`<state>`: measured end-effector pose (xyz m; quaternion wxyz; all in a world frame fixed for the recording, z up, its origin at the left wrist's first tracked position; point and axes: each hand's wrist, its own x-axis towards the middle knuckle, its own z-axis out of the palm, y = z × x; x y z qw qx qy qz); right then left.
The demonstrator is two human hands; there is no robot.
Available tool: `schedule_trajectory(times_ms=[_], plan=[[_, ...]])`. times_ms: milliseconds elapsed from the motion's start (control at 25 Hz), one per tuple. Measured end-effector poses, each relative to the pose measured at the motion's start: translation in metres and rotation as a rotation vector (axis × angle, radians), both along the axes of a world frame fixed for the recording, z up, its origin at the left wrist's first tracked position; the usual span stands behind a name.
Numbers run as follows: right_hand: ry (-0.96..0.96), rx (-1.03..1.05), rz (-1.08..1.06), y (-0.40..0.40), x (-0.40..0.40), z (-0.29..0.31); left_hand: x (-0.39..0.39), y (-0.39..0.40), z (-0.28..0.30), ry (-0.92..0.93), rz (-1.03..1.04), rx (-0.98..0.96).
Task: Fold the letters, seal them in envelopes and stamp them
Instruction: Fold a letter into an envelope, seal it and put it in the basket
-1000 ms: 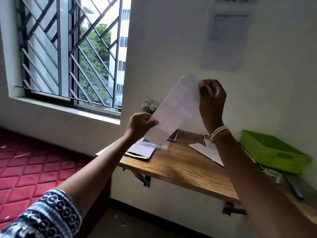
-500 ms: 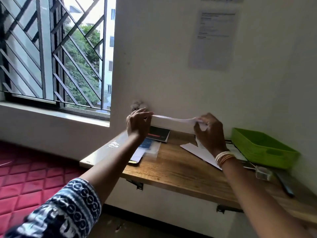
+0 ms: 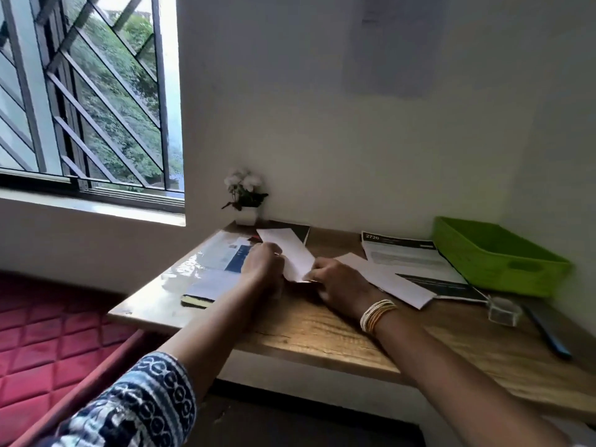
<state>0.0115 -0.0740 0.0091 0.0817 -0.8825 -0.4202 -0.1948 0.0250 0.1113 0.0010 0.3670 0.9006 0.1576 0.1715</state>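
Observation:
A folded white letter lies lengthwise on the wooden table, its far end pointing toward the wall. My left hand grips its left edge and my right hand pinches its near end. Just right of my right hand rests a white envelope, flat on the table. A printed sheet with a black header sits behind the envelope.
A green plastic tray stands at the right by the wall. A small clear box and a dark pen lie near it. Books under glossy plastic sit at the left, a small flower pot in the corner.
Both hands have brought the folded letter down from in front of the wall to the table surface, and the head view has tipped downward.

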Motion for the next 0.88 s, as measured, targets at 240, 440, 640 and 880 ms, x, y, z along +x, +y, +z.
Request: schedule_trajectory(times_ms=[240, 440, 640, 880], plan=[[0.476, 0.256, -0.075, -0.013, 0.011, 0.008, -0.003, -0.009, 0.002, 0.073, -0.255, 0.397], [0.304, 0.08, -0.689, -0.07, 0.056, 0.023, -0.015, -0.01, 0.006, 0.168, -0.428, 0.208], [0.526, 0.148, -0.798, -0.097, 0.07, 0.015, -0.007, -0.008, 0.005, 0.182, -0.471, 0.152], [0.59, 0.265, -0.699, -0.093, 0.059, 0.019, -0.01, -0.011, 0.005, 0.089, -0.476, 0.199]])
